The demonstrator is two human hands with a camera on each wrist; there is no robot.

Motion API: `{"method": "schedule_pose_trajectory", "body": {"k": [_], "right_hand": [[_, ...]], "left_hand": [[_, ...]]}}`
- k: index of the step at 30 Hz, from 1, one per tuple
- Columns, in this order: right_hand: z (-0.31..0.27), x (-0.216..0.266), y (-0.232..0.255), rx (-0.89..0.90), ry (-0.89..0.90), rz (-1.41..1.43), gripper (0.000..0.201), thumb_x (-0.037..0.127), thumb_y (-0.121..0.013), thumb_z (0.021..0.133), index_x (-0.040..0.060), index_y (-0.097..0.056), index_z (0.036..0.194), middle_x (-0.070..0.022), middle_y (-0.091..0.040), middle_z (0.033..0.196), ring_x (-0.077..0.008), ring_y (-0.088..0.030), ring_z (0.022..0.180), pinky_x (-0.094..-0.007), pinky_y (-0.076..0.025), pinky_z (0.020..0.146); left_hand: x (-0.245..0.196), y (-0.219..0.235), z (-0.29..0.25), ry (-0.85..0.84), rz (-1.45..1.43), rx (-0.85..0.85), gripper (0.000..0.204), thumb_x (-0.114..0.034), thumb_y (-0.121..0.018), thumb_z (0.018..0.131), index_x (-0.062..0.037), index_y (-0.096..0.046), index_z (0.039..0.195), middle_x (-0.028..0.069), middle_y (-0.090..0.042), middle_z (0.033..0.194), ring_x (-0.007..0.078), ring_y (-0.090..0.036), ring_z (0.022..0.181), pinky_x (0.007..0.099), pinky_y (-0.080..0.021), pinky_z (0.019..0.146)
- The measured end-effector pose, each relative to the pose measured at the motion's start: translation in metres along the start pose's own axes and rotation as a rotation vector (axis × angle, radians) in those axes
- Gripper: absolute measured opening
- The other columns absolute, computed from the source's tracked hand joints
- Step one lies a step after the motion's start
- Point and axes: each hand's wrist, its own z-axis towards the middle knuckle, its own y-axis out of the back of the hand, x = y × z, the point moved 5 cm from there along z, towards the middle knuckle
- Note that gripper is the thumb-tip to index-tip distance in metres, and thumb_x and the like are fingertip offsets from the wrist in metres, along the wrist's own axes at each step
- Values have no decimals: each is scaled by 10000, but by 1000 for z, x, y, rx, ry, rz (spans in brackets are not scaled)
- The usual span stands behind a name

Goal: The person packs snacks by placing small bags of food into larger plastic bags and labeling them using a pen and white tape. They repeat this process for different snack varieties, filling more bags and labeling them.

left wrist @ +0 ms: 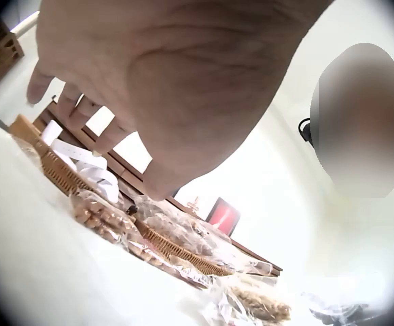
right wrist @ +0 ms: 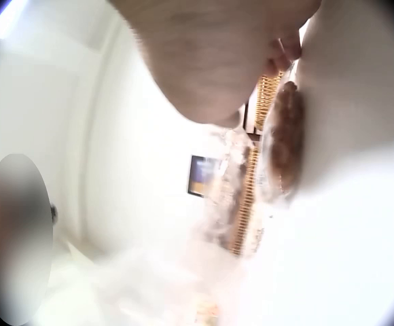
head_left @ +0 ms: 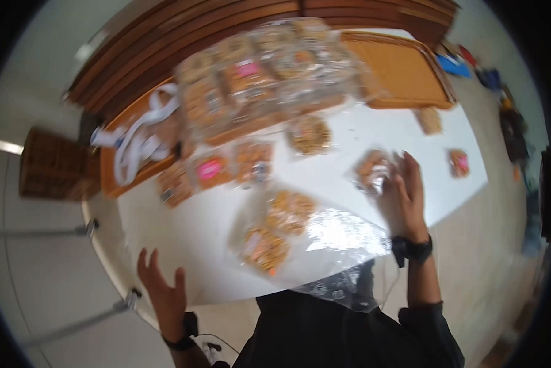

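In the head view my right hand is beside a small clear packet of brown snacks on the white table, its fingers extended along the packet's right side. The right wrist view shows that brown packet just below the fingers. My left hand hovers at the table's front left edge with fingers spread and nothing in them. A large clear plastic bag lies near the front of the table, and two packets of yellowish snacks, a farther one and a nearer one, show within its outline.
Several snack packets line up left of centre, with another packet behind. A wicker tray piled with bagged packets stands at the back. A bare tray and a tray with white straps flank it. Two small packets lie right.
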Motion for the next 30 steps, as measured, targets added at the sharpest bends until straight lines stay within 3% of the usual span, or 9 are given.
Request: {"method": "schedule_pose_trajectory", "body": {"k": [3, 6, 9, 11, 12, 15, 22, 27, 30], "right_hand": [[1, -18, 7, -141, -101, 227, 415, 163, -496, 1006, -30, -483, 1373, -189, -556, 1350, -291, -493, 1302, -376, -358, 1110], [2, -15, 3, -87, -164, 105, 408, 156, -506, 995, -24, -494, 1360, -195, -555, 1350, -315, -507, 1285, -387, -373, 1099], [4, 3, 8, -15, -1, -159, 548, 187, -655, 912, -14, -466, 1386, -203, -547, 1352, -350, -497, 1291, -406, -394, 1088], [6, 9, 0, 22, 121, -239, 632, 172, -723, 859, -9, -453, 1401, -200, -532, 1365, -352, -493, 1296, -411, -404, 1085], [4, 5, -3, 31, 151, -212, 681, 151, -757, 826, -6, -445, 1411, -196, -521, 1374, -349, -491, 1299, -412, -411, 1082], [-1, -12, -14, 90, -58, 241, 707, 16, -737, 822, 13, -419, 1454, -148, -481, 1364, -266, -471, 1318, -397, -387, 1120], [-2, 5, -12, 133, -107, 564, 751, -61, -682, 817, 31, -376, 1497, -95, -478, 1288, -206, -487, 1243, -347, -395, 1080], [-4, -4, 7, 50, -153, 452, 682, -90, -640, 829, -2, -414, 1467, -100, -501, 1253, -181, -547, 1165, -289, -463, 968], [1, -10, 18, 53, -191, 381, 571, -92, -618, 832, -63, -477, 1384, -124, -583, 1223, -168, -594, 1073, -267, -484, 911]], "left_hand": [[-34, 3, 49, -162, -39, 105, 578, -192, -659, 876, 7, -456, 1380, 225, -393, 1476, 423, -355, 1386, 518, -334, 1129], [-71, -16, 94, -366, -43, 212, 614, -145, -688, 834, 4, -459, 1384, 219, -447, 1446, 423, -387, 1372, 507, -341, 1128], [-99, -44, 127, -438, -86, 295, 679, -111, -710, 798, -3, -443, 1412, 215, -444, 1469, 430, -398, 1363, 510, -332, 1132], [-104, -59, 135, -703, 49, 124, 746, -54, -687, 748, -18, -410, 1440, 226, -474, 1408, 407, -436, 1332, 478, -355, 1110], [-112, -68, 146, -616, 79, 240, 748, -59, -692, 717, -5, -424, 1412, 230, -471, 1404, 427, -442, 1305, 491, -347, 1100], [-111, -81, 154, -603, 137, 169, 716, -75, -689, 724, -28, -438, 1393, 222, -461, 1406, 410, -451, 1300, 505, -372, 1075], [-117, -97, 160, -480, 95, 174, 666, -85, -696, 728, -46, -484, 1358, 167, -538, 1324, 380, -487, 1264, 465, -423, 1025], [-126, -98, 168, -328, 180, 212, 618, -102, -708, 698, -42, -548, 1292, 144, -640, 1166, 349, -529, 1174, 495, -398, 971], [-137, -90, 161, -363, 203, 119, 663, -122, -722, 694, -31, -529, 1322, 158, -621, 1176, 356, -537, 1152, 496, -401, 976]]}}
